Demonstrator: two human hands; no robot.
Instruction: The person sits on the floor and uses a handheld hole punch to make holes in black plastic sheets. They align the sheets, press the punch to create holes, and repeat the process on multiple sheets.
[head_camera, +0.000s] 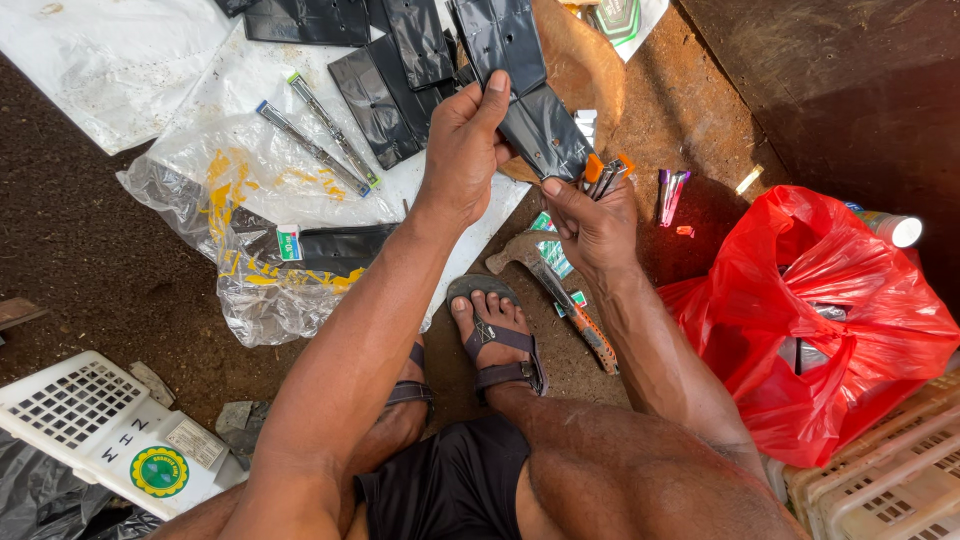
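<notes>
My left hand (462, 150) grips a long strip of black rubber (520, 80) held up over the ground. My right hand (590, 225) pinches the strip's lower end and also holds an orange-handled utility knife (603, 175) against it. Below my hands, a claw hammer (555, 290) with an orange grip lies on the dirt beside my sandalled foot (495, 335).
More black rubber pieces (385, 70) and two long metal files (320, 140) lie on clear plastic sheeting (250, 200). A red plastic bag (830, 320) sits at right, a white crate (100, 425) at lower left, another crate (890, 480) at lower right. Small coloured items (672, 190) lie on the dirt.
</notes>
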